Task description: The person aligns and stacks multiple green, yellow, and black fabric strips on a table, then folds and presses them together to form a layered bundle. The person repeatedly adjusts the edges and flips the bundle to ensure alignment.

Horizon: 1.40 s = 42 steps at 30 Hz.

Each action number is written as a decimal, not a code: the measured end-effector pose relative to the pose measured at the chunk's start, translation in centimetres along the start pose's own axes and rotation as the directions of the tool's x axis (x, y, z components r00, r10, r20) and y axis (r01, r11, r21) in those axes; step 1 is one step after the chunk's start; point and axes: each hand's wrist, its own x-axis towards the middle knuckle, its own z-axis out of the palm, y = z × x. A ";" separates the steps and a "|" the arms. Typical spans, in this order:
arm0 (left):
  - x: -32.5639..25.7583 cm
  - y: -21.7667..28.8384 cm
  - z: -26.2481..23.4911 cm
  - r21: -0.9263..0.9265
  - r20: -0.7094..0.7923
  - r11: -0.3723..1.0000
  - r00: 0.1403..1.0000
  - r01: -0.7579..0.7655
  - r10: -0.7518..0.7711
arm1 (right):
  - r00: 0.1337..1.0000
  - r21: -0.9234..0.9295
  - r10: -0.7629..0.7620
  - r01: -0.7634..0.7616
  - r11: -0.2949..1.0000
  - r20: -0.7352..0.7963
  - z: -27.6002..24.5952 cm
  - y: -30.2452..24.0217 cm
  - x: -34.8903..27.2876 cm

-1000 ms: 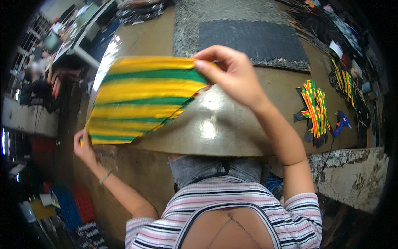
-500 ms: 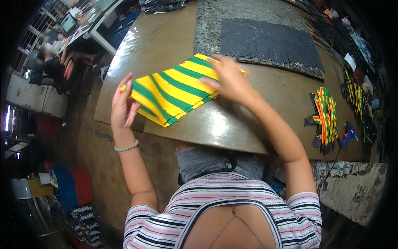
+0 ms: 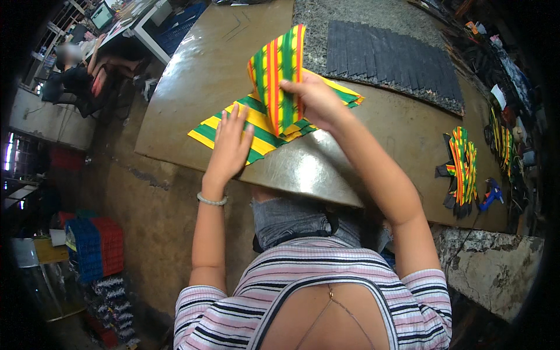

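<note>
Yellow and green striped fabric (image 3: 207,131) lies in stacked layers near the table's front edge. My left hand (image 3: 232,140) rests flat on it, fingers stretched out. Above the stack, my right hand (image 3: 318,99) pinches a raised piece of fabric (image 3: 280,76) between thumb and fingers. Its visible face carries green, yellow and orange-red stripes with a dark pattern. The raised piece stands up and curls over at the left, hiding the middle of the stack. A corner of the striped layers shows beyond my right hand.
Black strips (image 3: 391,67) lie in a row on a speckled board (image 3: 315,14) at the back. To the right are a bundle of colourful strips (image 3: 462,169) and a blue glue gun (image 3: 493,195) with a cord. A person (image 3: 73,81) sits by a desk at far left.
My left hand has let go of the fabric's left end and now lies flat on the stack. My right hand has lifted a piece, showing its orange-striped face.
</note>
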 end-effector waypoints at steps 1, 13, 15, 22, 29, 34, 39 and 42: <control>-0.8 -0.5 0.7 0.308 0.121 0.951 0.993 -0.021 -0.017 | 0.999 -0.008 0.035 -0.036 0.999 -0.004 -0.5 -2.0 -0.4; -2.6 -2.1 -1.7 0.251 0.079 0.968 0.996 0.028 -0.050 | 0.973 -0.400 -0.172 0.097 0.912 -0.155 -12.0 -16.2 -8.5; -2.1 -1.5 -1.3 0.321 0.039 0.944 0.994 0.081 -0.099 | 0.955 -0.328 -0.061 -0.040 0.944 -0.292 -11.3 -13.6 -7.9; 0.7 0.2 0.8 0.181 -0.073 0.983 0.997 0.032 -0.019 | 0.959 -0.734 0.168 -0.283 0.617 -0.229 -8.6 -4.3 -5.0; 1.5 0.2 1.3 -0.077 -0.059 0.995 0.997 -0.059 0.055 | 0.861 0.231 0.501 -0.472 0.851 -0.090 -2.3 1.1 -4.4; 1.0 0.7 2.3 -0.137 0.000 0.982 0.991 -0.130 0.132 | 0.969 -0.155 0.090 -0.128 0.980 -0.228 -0.4 0.8 -1.5; 1.0 1.2 3.0 0.070 -0.032 0.983 0.985 -0.168 0.170 | 0.988 -0.583 -0.139 0.152 0.798 0.067 2.0 -4.3 2.6; 1.3 1.8 2.8 0.140 0.005 0.979 0.988 -0.151 0.152 | 0.896 -0.605 0.030 0.274 0.748 0.443 2.1 -5.4 4.0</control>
